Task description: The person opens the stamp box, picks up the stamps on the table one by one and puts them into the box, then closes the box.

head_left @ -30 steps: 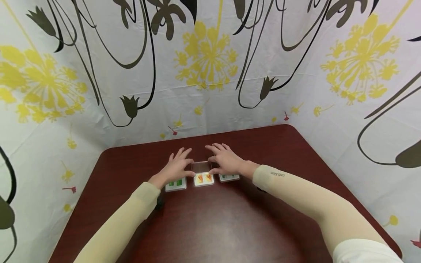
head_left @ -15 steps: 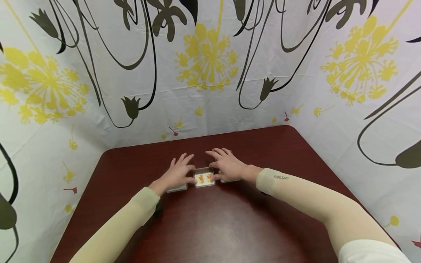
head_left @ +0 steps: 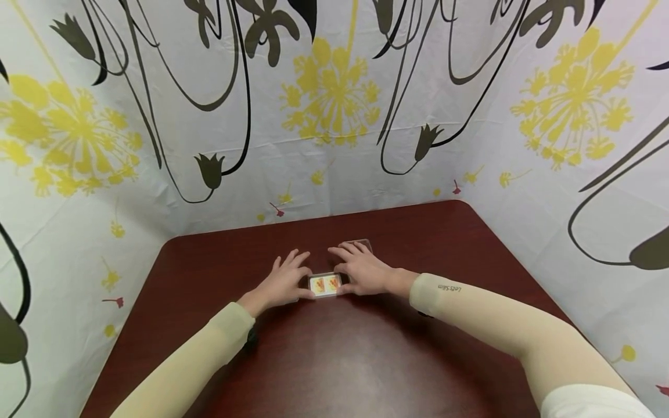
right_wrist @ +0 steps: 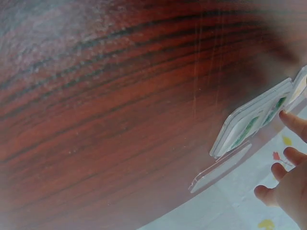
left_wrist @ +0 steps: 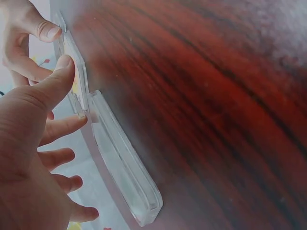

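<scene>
A small clear plastic case with two orange pictures on white sits between my hands. My left hand holds its left end, thumb at the near corner and index finger at the far corner. At the other end my right hand does the same. A clear lid appears to lie on this case between the fingers. Under my left hand is a second clear case, seen edge-on in the left wrist view. A third case with green pictures lies under my right hand, mostly hidden in the head view.
Beyond my right hand a loose clear lid lies flat on the table. The dark red wooden table has its far edge close to a white curtain printed with flowers.
Both hands have come nearer to me, bringing the clear lid from beyond the middle case down over it. The loose lid behind my right hand has come into sight.
</scene>
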`<act>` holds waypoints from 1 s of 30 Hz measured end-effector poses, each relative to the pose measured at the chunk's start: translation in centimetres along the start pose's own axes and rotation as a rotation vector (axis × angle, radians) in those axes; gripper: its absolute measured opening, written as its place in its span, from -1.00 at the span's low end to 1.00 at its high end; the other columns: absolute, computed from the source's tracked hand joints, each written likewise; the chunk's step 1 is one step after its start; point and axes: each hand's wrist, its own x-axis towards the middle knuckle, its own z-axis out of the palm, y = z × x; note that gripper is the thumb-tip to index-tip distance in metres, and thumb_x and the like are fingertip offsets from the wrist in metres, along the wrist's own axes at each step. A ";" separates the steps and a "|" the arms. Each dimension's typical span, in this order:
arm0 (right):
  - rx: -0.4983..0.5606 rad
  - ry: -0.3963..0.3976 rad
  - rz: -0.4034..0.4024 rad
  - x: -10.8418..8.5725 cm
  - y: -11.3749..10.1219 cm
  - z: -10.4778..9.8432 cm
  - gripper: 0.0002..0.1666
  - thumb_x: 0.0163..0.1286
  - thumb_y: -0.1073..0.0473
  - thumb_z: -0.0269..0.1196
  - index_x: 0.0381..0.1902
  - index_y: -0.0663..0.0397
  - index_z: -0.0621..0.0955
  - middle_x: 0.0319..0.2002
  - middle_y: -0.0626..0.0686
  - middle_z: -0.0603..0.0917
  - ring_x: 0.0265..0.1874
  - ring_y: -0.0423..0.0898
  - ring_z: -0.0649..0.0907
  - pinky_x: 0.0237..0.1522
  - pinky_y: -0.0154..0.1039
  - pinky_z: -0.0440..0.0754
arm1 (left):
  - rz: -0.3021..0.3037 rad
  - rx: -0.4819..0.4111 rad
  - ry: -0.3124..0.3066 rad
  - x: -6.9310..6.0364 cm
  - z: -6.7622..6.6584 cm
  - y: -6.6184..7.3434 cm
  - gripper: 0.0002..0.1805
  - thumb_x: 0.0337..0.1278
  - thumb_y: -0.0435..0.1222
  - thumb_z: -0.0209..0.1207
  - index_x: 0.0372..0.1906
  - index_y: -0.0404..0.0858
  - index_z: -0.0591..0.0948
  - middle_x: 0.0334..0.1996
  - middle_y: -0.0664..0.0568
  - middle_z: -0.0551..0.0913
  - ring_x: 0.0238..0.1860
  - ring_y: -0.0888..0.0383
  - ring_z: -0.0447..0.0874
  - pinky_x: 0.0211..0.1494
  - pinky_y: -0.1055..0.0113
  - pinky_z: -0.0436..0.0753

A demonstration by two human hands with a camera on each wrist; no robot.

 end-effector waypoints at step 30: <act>0.042 -0.031 0.068 -0.1 -0.4 0.5 -0.39 0.24 -0.43 0.33 0.00 -0.15 0.73 0.46 0.11 0.31 0.46 0.22 0.24 0.36 0.27 0.20 | -0.050 -0.003 0.027 0.0 0.6 0.6 -0.33 -0.02 0.23 0.42 0.15 -0.06 0.70 0.47 -0.07 0.31 0.56 -0.19 -0.08 0.41 -0.41 -0.01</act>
